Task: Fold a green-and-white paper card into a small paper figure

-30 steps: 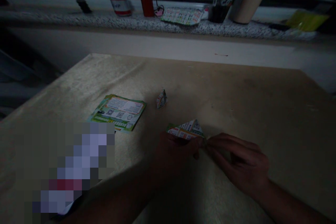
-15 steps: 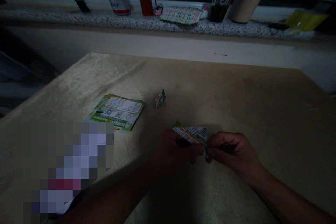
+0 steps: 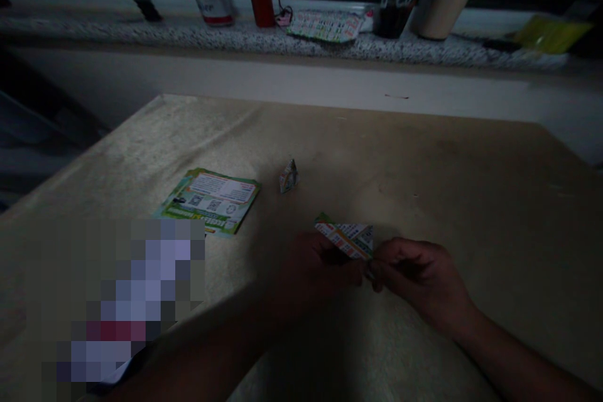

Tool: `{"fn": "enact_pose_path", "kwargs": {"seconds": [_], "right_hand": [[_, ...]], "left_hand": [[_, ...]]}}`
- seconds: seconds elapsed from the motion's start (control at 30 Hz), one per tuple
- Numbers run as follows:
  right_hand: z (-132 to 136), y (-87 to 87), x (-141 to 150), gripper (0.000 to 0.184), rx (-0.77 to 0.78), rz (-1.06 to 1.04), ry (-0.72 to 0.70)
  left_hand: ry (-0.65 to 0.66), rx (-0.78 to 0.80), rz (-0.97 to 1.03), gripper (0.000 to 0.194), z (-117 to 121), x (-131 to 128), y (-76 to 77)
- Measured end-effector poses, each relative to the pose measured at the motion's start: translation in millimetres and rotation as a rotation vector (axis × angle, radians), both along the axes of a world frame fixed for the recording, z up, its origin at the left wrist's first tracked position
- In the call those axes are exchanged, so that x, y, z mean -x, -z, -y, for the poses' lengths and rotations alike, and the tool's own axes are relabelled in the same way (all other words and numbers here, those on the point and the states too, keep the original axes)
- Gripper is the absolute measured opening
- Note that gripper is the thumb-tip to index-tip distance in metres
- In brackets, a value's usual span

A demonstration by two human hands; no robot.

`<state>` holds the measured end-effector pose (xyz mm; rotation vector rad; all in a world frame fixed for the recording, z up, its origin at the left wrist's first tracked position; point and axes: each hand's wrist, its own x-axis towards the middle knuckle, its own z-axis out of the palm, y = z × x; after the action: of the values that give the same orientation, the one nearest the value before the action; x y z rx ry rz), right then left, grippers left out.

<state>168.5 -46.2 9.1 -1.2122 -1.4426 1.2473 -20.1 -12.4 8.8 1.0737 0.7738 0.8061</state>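
The thumb and fingertips of my right hand are pinched together at the lower right corner of a folded paper, while my left hand grips it from below, thumb lying along its lower edge. The paper is raised above the table, its printed flaps crossing and one green corner poking out at the upper left. My fingertips hide that lower corner, so I can't tell how its layers lie. To work it well, I'd judge, the left grip should be firm but not crushing, and the right pinch small and square to the crease, pressing the layers evenly so that the thin paper doesn't skew or tear. Beyond my hands stands a small folded piece, with a stack of leaflets to its left.
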Motion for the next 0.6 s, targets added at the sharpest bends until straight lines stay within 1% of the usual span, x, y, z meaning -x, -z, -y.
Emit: {"fn": "enact_pose_path", "kwargs": {"seconds": [0.1, 0.2, 0.27, 0.37, 0.47, 0.6], "right_hand": [[1.6, 1.5, -3.5, 0.026, -0.053, 0.018, -0.095], [2.6, 2.6, -5.7, 0.032, -0.123, 0.121, -0.194], [2.9, 2.1, -5.0, 0.033, -0.175, 0.177, -0.233], [2.9, -0.5, -1.4, 0.031, -0.226, 0.22, -0.267], [2.7, -3.0, 1.8, 0.032, -0.248, 0.245, -0.285], [2.7, -2.6, 1.6, 0.033, -0.262, 0.217, -0.294]], "left_hand": [[0.021, 0.05, 0.044, 0.013, -0.6, 1.0, -3.3], [0.024, 0.098, 0.076, 0.019, -0.7, 1.9, -5.0], [0.029, 0.135, 0.081, 0.021, 0.1, 1.8, -3.8], [0.048, 0.166, 0.086, 0.025, 2.5, 0.4, 0.2], [0.08, 0.163, 0.091, 0.026, 5.6, -1.1, 2.7], [0.129, 0.133, 0.142, 0.022, 8.0, -3.0, 0.5]]}}
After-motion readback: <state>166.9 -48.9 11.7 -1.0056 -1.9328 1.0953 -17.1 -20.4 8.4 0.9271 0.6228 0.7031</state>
